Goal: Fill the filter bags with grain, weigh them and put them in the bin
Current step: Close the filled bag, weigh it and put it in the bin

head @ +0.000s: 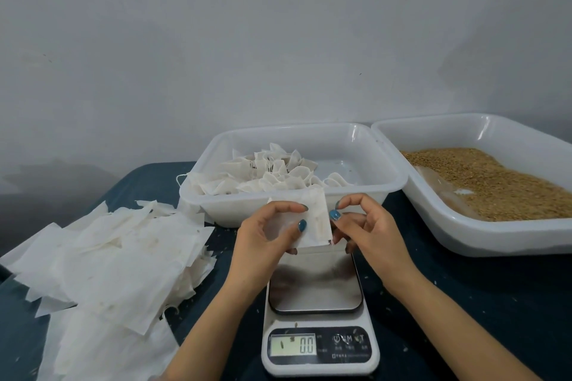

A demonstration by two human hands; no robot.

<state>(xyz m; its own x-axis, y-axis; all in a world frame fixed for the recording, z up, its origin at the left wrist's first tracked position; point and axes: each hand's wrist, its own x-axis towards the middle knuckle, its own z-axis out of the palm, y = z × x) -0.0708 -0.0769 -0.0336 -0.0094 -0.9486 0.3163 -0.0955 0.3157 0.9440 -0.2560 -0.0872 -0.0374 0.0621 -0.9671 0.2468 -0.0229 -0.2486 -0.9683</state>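
The left hand (263,235) and right hand (365,226) are pinching one still-empty filter bag (314,219), with filled bags (272,173) lying in the bin (216,207) just beyond them and a pile of empty bags (108,257) waiting to their left.

The right edge cuts your white plastic grain tray (495,238), the left edge your heap of flat white filter bags (117,257); the white scale's button labels (348,339) are unreadable.

Left grip (269,226) pinches thumb against forefinger, right grip (362,223) close beside it, curled, seemingly pinching too.
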